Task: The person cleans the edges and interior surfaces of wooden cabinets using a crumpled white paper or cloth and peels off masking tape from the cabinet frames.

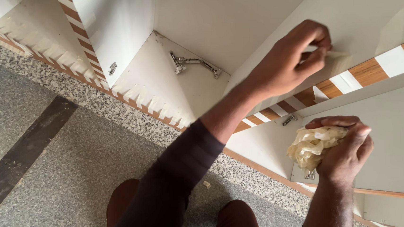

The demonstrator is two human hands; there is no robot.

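My left hand (293, 59) reaches up to a white cabinet door (370, 11) and pinches the edge of a thin clear film strip (338, 57) stuck to the door's surface, just above its wood-and-white striped edge (367, 71). My right hand (346, 153) sits lower, in front of another white panel (398, 137), and is closed around a crumpled wad of peeled yellowish film (311, 146). A dark sleeve covers my left forearm (186, 162).
An open white cabinet compartment (161, 78) with a metal hinge (194, 64) lies left of the door; another small hinge (112, 68) sits on the neighbouring panel. Speckled grey stone floor (73, 174) with a dark strip (20, 159) spreads below. My knees (233, 220) are at the bottom.
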